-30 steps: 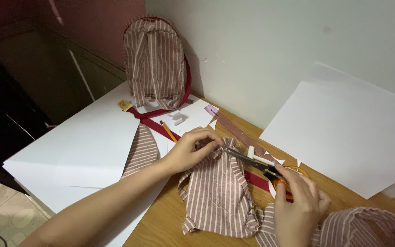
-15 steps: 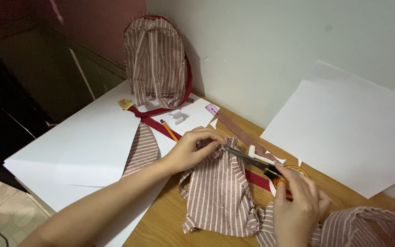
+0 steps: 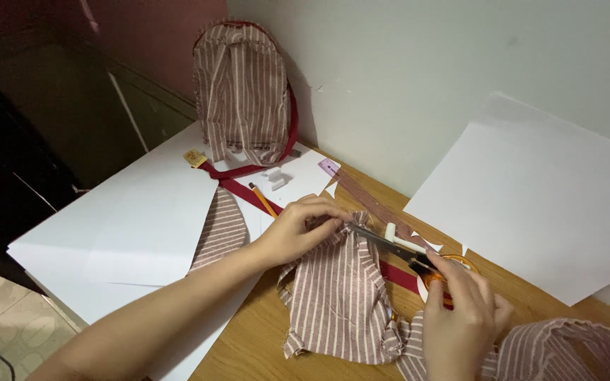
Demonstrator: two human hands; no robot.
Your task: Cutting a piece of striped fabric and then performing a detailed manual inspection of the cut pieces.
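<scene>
Left hand [image 3: 303, 229], head view: fingers curled and pinching the top edge of the striped fabric piece [image 3: 340, 296], holding it up off the wooden table [image 3: 248, 353]; forearm enters from the lower left across the white paper sheets [image 3: 135, 233]
Right hand [image 3: 460, 317]: closed around the orange handles of the scissors [image 3: 397, 248], at the lower right
Scissors: long axis runs from the right hand up and leftward, blade tips meeting the pinched fabric edge just right of the left fingertips; whether the blades are parted cannot be told
Fabric piece: hangs below the pinch, between the two hands, lower hem resting on the table; more striped cloth bunched at the lower right corner
Surroundings: striped backpack [image 3: 243, 92] upright against the wall, well apart; red strap [image 3: 245, 194], pencil [image 3: 263, 200] and a large white sheet [image 3: 545, 204] on the right
Room: open table along the near edge; left fingertips sit close to the blades
</scene>
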